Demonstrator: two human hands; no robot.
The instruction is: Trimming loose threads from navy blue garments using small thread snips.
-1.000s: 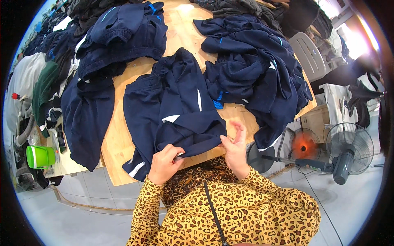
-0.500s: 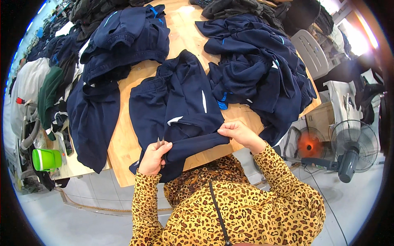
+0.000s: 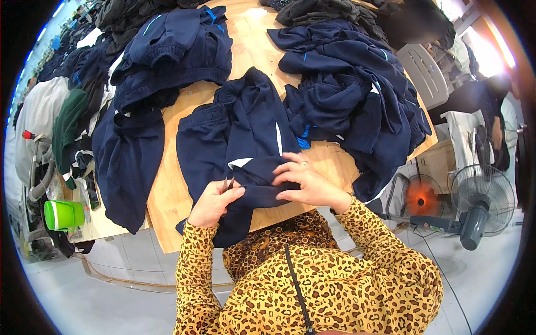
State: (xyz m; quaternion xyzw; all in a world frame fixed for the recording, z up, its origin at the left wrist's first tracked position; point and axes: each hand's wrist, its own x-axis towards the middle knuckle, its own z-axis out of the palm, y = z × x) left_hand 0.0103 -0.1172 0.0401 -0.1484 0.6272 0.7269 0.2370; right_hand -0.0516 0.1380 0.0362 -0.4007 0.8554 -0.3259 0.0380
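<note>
on a wooden table lies a navy garment, a heap to its right, a stack to its left. at the garment's near end, the left hand clasps a pointed metal tool; the right hand, fingers loosely spread, is over it.

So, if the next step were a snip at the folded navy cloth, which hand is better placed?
Probably the left hand: it holds what looks like small scissors, tips showing by the folded navy cloth. The right hand, fingers spread over the cloth, shows no tool.
</note>
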